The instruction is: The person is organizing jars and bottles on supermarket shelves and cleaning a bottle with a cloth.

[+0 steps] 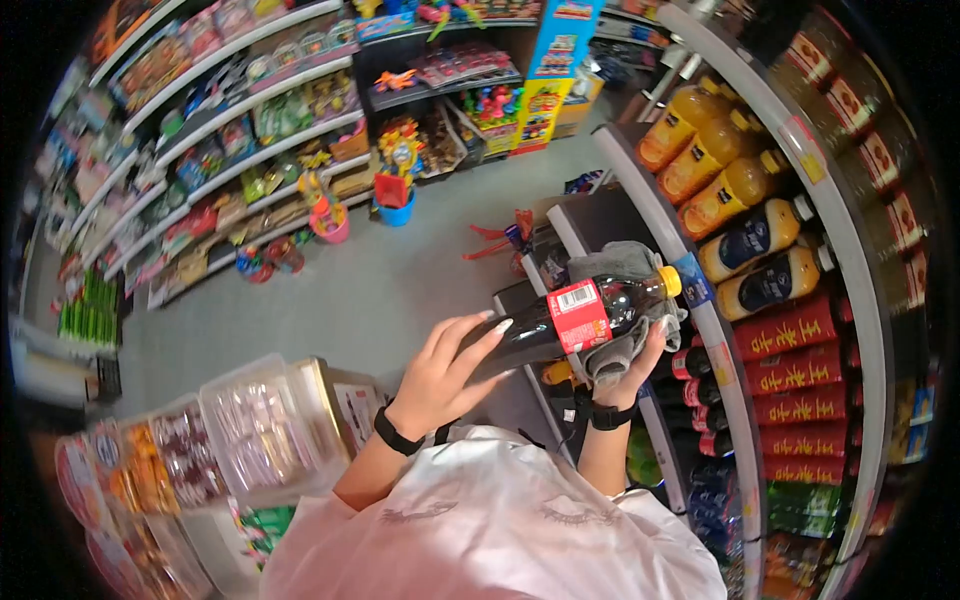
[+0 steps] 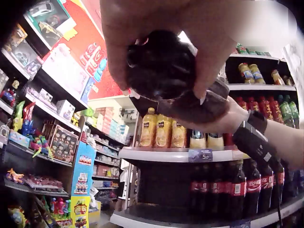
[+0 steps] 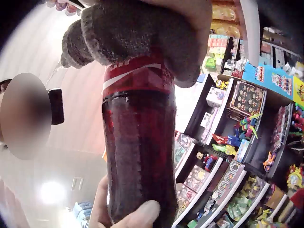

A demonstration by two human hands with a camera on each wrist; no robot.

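Note:
A cola bottle [image 1: 580, 315] with a red label and yellow cap lies tilted across the front of the body, its cap end toward the shelf. My left hand [image 1: 440, 370] grips it near the base, fingers on one side and thumb on the other. In the left wrist view the dark bottom of the bottle [image 2: 161, 66] faces the camera between the fingers. My right hand [image 1: 638, 372] holds a grey cloth [image 1: 612, 262] wrapped round the upper part of the bottle. The right wrist view shows the cloth [image 3: 128, 33] pressed against the red label, with most of that hand hidden.
Close on the right stands a drinks shelf [image 1: 715, 330] with orange juice bottles [image 1: 720, 150] and more cola [image 2: 239, 185]. Toy shelves [image 1: 250, 100] line the far left. Clear bins of packaged snacks [image 1: 265, 430] stand near my left. A blue bucket [image 1: 397, 210] is on the floor.

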